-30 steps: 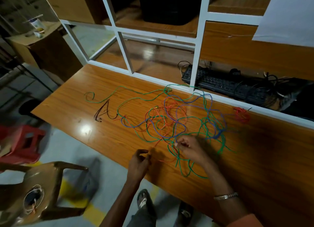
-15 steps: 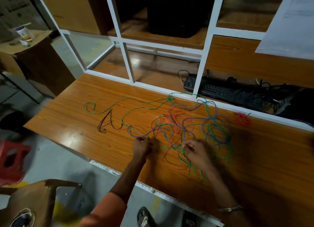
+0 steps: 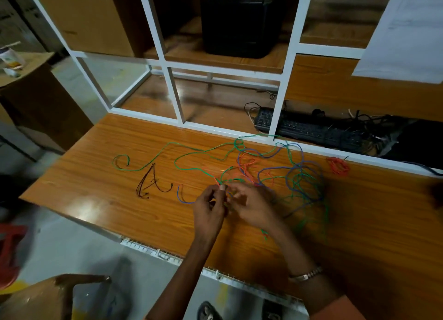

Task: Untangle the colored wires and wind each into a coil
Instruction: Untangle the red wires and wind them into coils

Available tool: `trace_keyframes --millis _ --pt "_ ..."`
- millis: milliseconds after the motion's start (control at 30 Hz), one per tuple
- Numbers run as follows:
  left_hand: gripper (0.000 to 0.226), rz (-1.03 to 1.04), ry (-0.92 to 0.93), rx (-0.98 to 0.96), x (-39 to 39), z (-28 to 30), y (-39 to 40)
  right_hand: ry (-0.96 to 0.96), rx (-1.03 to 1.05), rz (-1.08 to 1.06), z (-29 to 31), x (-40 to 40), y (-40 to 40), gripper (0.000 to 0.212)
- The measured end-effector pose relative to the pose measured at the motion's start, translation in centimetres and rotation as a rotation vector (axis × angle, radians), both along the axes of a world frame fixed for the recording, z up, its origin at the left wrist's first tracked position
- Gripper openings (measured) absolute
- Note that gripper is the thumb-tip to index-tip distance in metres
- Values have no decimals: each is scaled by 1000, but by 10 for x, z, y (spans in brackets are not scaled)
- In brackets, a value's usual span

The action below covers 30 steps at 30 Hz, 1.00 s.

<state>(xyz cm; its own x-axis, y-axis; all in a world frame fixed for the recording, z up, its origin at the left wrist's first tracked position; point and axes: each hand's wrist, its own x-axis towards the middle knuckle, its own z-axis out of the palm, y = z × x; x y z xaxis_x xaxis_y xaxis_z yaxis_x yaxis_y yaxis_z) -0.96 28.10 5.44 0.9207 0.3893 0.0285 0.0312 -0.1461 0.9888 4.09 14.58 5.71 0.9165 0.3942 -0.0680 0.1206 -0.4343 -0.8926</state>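
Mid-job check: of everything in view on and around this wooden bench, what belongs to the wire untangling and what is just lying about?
Belongs to the job:
- tangle of green, blue and orange wires
- dark brown wire bundle
- small red-orange wire coil
- left hand and right hand, both pinching strands

Lying about:
- black keyboard
- black box on the shelf
- white cup
- brown chair

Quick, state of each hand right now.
Left hand: pinching wire strands at the edge of the tangle.
Right hand: fingers curled at the same strands; grip cannot be told.
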Motion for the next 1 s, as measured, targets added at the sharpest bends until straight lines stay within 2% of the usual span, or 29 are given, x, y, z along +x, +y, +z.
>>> trace_keyframes --millis 67,167,233,300,400,433,567,667,733,767,800,833,900,1000 --pt "20 -37 -11 -18 1 6 -1 -29 -58 86 -4 7 5 28" --pt "26 -39 6 -132 5 12 2 -69 -25 47 6 7 2 30" --pt "31 -56 10 -184 8 14 3 -7 81 15 7 7 -5 25" --pt "32 -84 12 -209 10 15 2 132 216 10 8 8 -15 17" --pt "26 -20 21 -289 12 15 -2 291 360 -77 16 8 -30 31" --pt "24 22 21 -308 13 13 -1 325 430 -140 20 9 -35 28" --pt "24 107 40 -295 20 1 10 349 664 -342 28 17 -60 18" --pt "17 160 150 -351 28 -5 12 360 827 -474 34 24 -72 16" --pt "51 221 269 -421 31 -4 6 379 930 -525 37 26 -77 15" --pt "66 221 300 -384 31 -5 1 392 966 -530 36 26 -78 15" --pt "71 201 289 -290 32 -4 -6 409 995 -525 37 25 -78 16" --pt "65 152 242 -183 31 1 -14 429 1011 -517 35 24 -77 17" --pt "41 -60 140 -29 29 12 -32 468 983 -472 35 19 -70 24" --pt "17 -402 163 -126 27 32 -63 522 842 -377 42 7 -56 36"
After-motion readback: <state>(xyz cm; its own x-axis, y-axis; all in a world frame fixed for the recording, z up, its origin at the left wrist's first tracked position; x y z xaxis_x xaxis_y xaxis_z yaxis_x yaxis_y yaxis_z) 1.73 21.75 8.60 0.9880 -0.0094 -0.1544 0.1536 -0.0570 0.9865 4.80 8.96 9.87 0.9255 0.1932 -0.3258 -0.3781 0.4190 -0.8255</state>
